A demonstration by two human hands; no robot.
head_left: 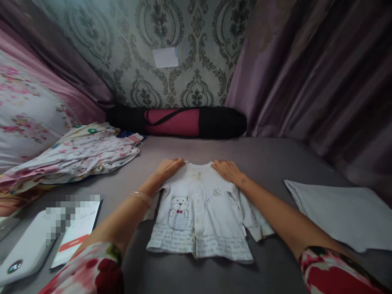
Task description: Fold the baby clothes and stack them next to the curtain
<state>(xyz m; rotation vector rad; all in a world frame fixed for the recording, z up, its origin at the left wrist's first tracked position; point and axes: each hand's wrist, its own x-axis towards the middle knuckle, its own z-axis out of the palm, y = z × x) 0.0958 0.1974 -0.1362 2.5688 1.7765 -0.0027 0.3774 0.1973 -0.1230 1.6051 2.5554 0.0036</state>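
Observation:
A small white button-front baby shirt [211,220] lies spread face up on the grey sheet, collar away from me. It carries a bear drawing with a red bow tie, a green bee and a printed hem, with brownish stains near the neckline. At the left end of the collar, my left hand [172,166] is closed on the shoulder fabric. My right hand [226,169] pinches the opposite shoulder. The shirt's right-side sleeve is bent beside the body, partly behind my right forearm; the left-side sleeve is mostly hidden by my left arm.
Crumpled patterned clothes [101,151] lie at the left by a floral pillow [27,110]. Nearer are a phone [79,228] and a white device [27,249]. A folded white cloth [339,212] is at the right. Against the wall rests a black-and-maroon bag [177,121].

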